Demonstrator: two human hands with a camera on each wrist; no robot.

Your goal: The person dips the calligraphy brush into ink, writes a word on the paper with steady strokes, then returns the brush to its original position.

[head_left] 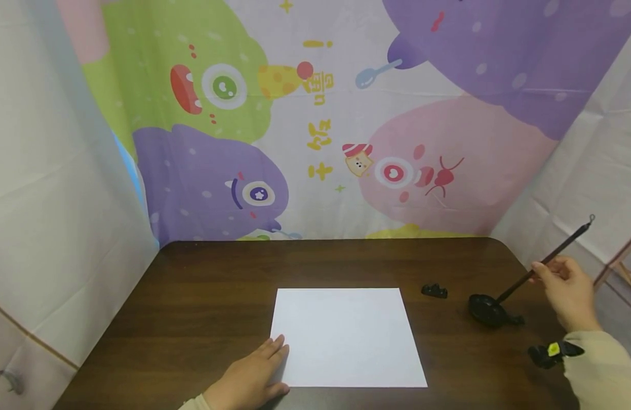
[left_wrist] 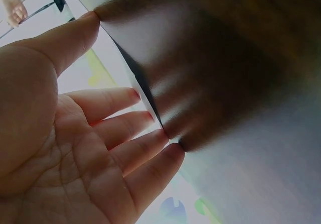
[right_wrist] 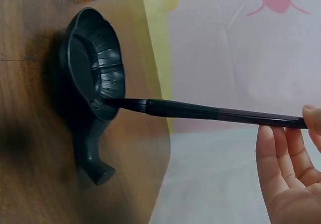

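I had the left hand (head_left: 251, 370) at the paper (head_left: 348, 339), on its eight-o'clock edge, fingers straight, thumb apart. From the paper, the brush rest (head_left: 434, 291) sat at two o'clock; bare table (head_left: 449, 353) ran to the black dish (head_left: 483, 309) near three. The right hand (head_left: 570, 291) pinched the brush (head_left: 556, 251), bristles (right_wrist: 131, 104) at the dish's inner rim. I judged this the dipping step; next called for lifting clear, toward nine o'clock.

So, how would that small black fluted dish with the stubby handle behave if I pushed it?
The shiny black fluted dish looks stiff, with crisp ridged walls, so it should probably slide unbent. Its stubby black handle juts from one side, so a shove there may swivel it. Wide and shallow, it seems unlikely to roll.
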